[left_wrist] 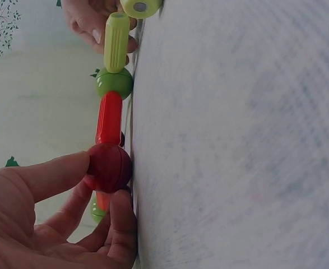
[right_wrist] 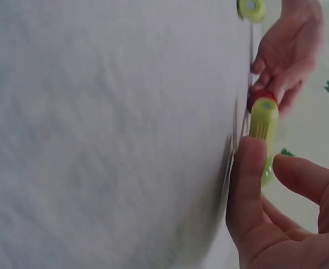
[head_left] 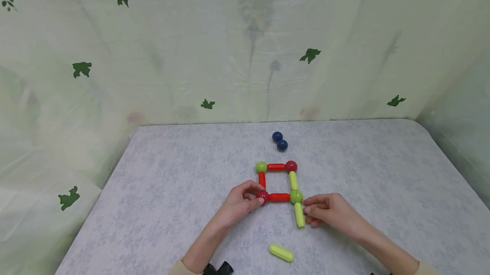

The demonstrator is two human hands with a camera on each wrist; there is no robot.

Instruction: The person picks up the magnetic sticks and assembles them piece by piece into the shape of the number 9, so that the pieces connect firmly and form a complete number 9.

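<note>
Your left hand [head_left: 239,200] pinches the dark red ball [head_left: 262,196] at the near-left corner of the square, thumb and fingers [left_wrist: 58,174] curled round it; the left wrist view shows the ball [left_wrist: 109,167] held between thumb and fingertip against the surface [head_left: 172,190]. Your right hand [head_left: 329,210] has its fingers [right_wrist: 248,179] curled on the yellow-green rod [head_left: 299,214], which sticks out toward you from the green ball [head_left: 296,197] at the square's near-right corner, its far end touching that ball.

Between the two balls you hold lies a red rod [head_left: 279,197], forming the square's near side. The left side is a short red rod [head_left: 262,179], the right side a yellow-green rod [head_left: 292,180], and the far side a red rod [head_left: 276,166] joining a green ball [head_left: 261,166] and a dark red ball [head_left: 291,165].

Nearer you than the square, a loose yellow-green rod [head_left: 281,253] lies alone on the surface. Beyond the square's far side, two dark blue balls [head_left: 280,141] sit touching each other.
</note>
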